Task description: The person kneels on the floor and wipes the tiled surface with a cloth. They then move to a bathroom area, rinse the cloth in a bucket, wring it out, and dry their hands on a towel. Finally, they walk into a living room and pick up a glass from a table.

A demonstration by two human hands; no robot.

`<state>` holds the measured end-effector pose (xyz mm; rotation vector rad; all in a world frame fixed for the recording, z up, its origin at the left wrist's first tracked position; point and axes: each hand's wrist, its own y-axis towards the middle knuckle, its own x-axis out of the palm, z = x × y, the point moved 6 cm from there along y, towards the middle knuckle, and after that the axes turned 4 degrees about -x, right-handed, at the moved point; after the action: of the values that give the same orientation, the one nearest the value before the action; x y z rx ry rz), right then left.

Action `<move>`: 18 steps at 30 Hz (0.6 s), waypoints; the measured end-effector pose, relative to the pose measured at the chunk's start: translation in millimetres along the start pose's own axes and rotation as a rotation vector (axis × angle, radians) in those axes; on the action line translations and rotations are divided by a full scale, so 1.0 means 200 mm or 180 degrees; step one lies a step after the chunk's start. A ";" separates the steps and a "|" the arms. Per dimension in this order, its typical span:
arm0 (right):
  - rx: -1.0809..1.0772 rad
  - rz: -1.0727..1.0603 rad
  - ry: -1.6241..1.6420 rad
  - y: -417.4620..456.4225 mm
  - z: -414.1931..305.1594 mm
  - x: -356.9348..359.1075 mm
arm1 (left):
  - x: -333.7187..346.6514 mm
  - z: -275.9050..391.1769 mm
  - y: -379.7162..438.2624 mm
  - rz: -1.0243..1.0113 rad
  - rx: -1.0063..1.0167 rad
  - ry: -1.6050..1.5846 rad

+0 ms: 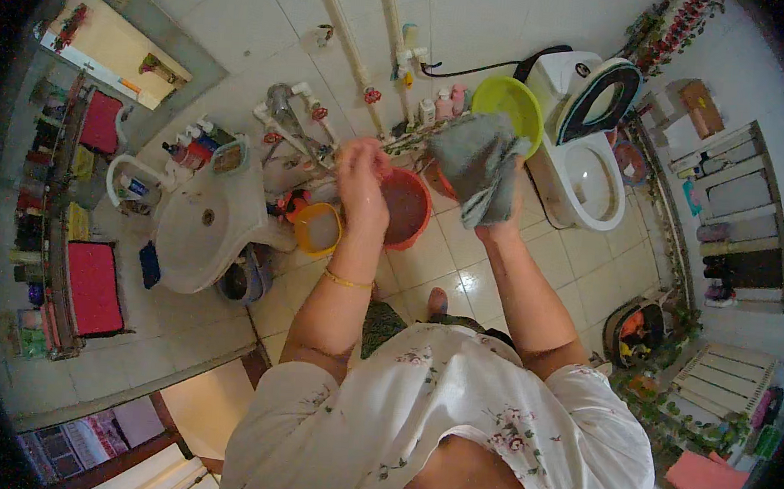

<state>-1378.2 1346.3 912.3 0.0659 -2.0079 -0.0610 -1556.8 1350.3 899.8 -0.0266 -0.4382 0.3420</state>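
A damp-looking grey cloth (476, 162) hangs bunched in my right hand (509, 208), which is raised at the right of centre, partly behind the cloth. My left hand (364, 181) is raised at the left of the cloth, apart from it, and its fingers are blurred; no object shows in it. Behind my left hand, lower down, stands a red plastic basin (408, 208) of cloudy liquid. A yellow tub (318, 229), also with liquid, is left of my left wrist. A lime-green basin (505, 92) leans beside the toilet, behind the cloth.
A white washbasin (195, 231) is at the left, with a grey bin (245, 278) beneath. An open toilet (590, 183) stands right of the cloth. Pipes with red valve handles (372, 96) run up the wall, near several bottles (443, 103). An oval basket (633, 333) is at the lower right.
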 end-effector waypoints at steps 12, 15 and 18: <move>-0.3862 -0.1495 -0.6025 0.15 0.00 0.66 | 0.52 -0.33 -0.46 -0.1593 -0.1708 -0.2230; -0.3847 -0.1968 -0.5981 0.11 0.07 0.71 | 0.57 -0.39 -0.54 -0.1908 -0.1804 -0.1997; -0.0931 -0.1287 -0.2991 0.26 0.10 0.55 | 0.52 -0.36 -0.48 -0.2059 -0.1859 -0.1916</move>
<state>-1444.8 1389.7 1006.7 0.2992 -2.8602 -0.7625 -1408.3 1297.4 886.1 -0.3496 -1.0955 -0.4425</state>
